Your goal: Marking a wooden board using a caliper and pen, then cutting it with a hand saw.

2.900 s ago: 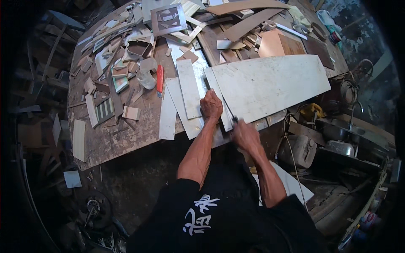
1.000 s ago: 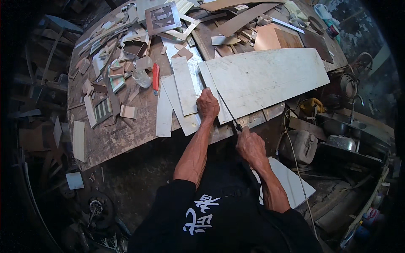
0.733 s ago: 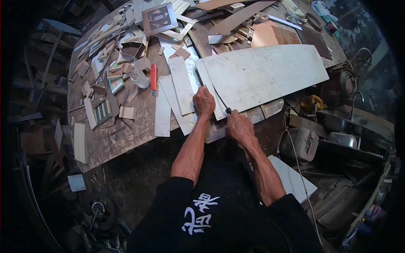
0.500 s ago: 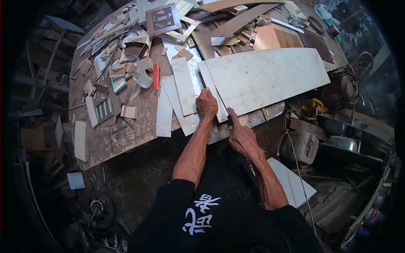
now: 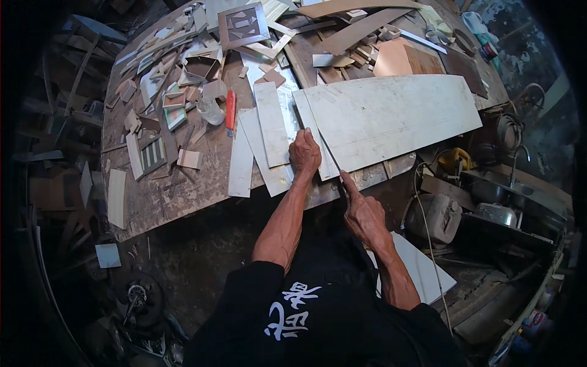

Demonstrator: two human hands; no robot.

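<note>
A large pale board (image 5: 397, 119) with a curved far edge lies across the table's near edge. Along its left side runs a narrow pale strip (image 5: 318, 137), parted from it by a thin dark line. My left hand (image 5: 304, 153) is closed in a fist on the strip, thumb on top. At the near end of that line, my right hand (image 5: 365, 214) curls round a tool, index finger stretched forward along it. Only a thin dark blade (image 5: 332, 156) shows; the handle is hidden in my palm. Several pale offcut boards (image 5: 269, 122) lie left of my left hand.
The worn wooden table (image 5: 202, 199) carries many wood scraps, a red-handled cutter (image 5: 230, 111), a cloudy jar (image 5: 211, 112) and a square framed panel (image 5: 243, 25). Right of me are a dirty jerrycan (image 5: 435, 217), a hanging cord (image 5: 433, 257) and a metal sink (image 5: 489, 189).
My right hand has drawn back toward me and slightly right, with more of the thin blade showing. My left hand keeps its place on the strip. The whole view has shifted a little.
</note>
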